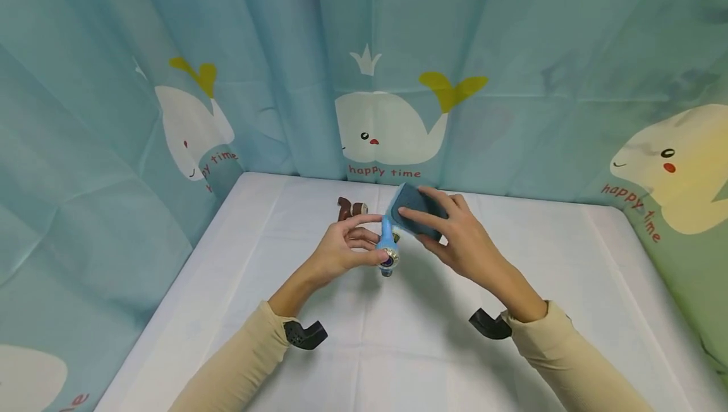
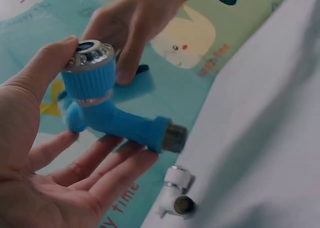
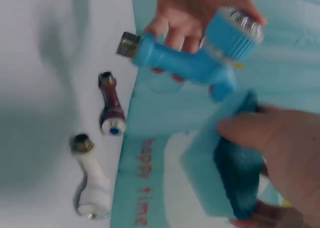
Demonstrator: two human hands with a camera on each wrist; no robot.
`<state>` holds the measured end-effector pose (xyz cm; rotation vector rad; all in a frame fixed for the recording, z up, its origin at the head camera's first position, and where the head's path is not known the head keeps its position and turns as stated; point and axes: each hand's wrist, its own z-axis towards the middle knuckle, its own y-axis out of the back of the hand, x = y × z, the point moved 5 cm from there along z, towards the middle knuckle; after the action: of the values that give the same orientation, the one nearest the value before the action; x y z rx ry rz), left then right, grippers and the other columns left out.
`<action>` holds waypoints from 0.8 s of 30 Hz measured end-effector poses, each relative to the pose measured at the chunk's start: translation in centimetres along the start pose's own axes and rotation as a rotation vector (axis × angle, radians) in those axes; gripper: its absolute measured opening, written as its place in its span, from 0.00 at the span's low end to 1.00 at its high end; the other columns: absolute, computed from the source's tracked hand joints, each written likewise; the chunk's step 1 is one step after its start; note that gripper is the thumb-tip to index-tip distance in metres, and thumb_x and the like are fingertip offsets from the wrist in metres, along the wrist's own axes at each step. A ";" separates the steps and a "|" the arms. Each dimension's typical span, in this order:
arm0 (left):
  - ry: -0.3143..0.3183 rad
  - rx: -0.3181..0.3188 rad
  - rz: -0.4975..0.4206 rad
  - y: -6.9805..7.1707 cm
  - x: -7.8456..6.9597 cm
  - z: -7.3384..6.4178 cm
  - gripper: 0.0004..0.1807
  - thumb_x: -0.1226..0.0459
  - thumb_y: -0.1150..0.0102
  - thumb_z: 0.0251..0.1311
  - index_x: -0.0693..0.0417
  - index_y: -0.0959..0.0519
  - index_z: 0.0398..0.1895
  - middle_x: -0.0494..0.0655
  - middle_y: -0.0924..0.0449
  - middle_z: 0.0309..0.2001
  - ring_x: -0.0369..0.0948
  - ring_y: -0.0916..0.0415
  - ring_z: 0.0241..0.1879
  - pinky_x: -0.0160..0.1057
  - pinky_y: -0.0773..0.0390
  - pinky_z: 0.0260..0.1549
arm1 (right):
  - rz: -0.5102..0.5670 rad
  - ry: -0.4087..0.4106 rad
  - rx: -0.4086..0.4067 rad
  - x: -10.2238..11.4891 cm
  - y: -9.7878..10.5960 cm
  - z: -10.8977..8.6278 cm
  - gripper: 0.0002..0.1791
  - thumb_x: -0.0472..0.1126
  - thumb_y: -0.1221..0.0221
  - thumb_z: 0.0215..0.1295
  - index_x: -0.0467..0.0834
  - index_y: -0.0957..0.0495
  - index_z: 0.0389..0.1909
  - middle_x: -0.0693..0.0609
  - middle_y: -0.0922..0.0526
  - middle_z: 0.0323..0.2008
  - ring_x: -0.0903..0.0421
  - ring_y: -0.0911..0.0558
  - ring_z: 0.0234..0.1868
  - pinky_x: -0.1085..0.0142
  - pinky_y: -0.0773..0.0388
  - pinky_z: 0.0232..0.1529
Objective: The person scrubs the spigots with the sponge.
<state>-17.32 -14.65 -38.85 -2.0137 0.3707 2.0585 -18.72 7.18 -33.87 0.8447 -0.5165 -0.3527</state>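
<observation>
My left hand [image 1: 338, 253] holds a blue tap [image 1: 387, 235] between thumb and fingers. The thumb presses its silver-rimmed knob, and the fingers support the body from below in the left wrist view. The tap's threaded metal end [image 2: 175, 138] sticks out free. In my right hand [image 1: 463, 235] is a two-tone blue sponge [image 1: 418, 210], dark on one side and lighter on the other, pinched between thumb and fingers. The sponge is close beside the tap's spout end [image 3: 221, 90]. Both things are raised above the white table [image 1: 398, 349].
A brown tap [image 3: 111, 105] and a white tap [image 3: 92, 183] lie on the table near its back edge. From the head view the white one is mostly hidden behind the left hand and blue tap. Light blue whale-print curtains [image 1: 284, 83] stand around the table.
</observation>
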 end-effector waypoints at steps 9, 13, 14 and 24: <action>-0.089 -0.135 -0.187 0.6 -0.4 0.6 0.40 0.65 0.22 0.55 0.59 0.34 0.68 0.57 0.20 0.49 0.44 0.16 0.45 0.48 0.13 0.45 | 0.330 -0.278 0.003 0.0 -3.0 -3.0 0.32 0.41 0.29 0.65 0.48 0.24 0.70 0.39 0.31 0.70 0.38 0.22 0.62 0.45 0.16 0.50; -0.131 -0.109 -0.223 0.5 -0.7 0.8 0.40 0.65 0.29 0.64 0.48 0.39 0.76 0.57 0.24 0.50 0.46 0.17 0.46 0.56 0.14 0.44 | 0.307 -0.305 -0.016 -0.7 -2.6 -3.6 0.32 0.38 0.28 0.63 0.49 0.23 0.69 0.40 0.30 0.69 0.40 0.21 0.61 0.46 0.15 0.49; -0.138 -0.102 -0.212 0.4 -0.8 0.8 0.38 0.65 0.32 0.67 0.46 0.39 0.77 0.57 0.25 0.50 0.46 0.17 0.46 0.56 0.14 0.44 | 0.299 -0.310 -0.030 -1.0 -2.3 -3.7 0.32 0.37 0.27 0.62 0.49 0.23 0.68 0.41 0.29 0.69 0.40 0.21 0.61 0.46 0.15 0.49; -0.098 -0.035 -0.198 0.0 -0.4 0.5 0.35 0.50 0.40 0.66 0.66 0.28 0.67 0.58 0.30 0.57 0.48 0.16 0.48 0.54 0.16 0.48 | 0.299 -0.313 -0.004 -1.6 -2.1 -4.6 0.32 0.38 0.28 0.63 0.48 0.24 0.69 0.41 0.29 0.69 0.42 0.21 0.60 0.50 0.15 0.47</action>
<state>-17.78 -14.52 -38.40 -1.8759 0.1120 2.0434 -17.66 9.48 -38.54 0.6985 -0.9215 -0.2107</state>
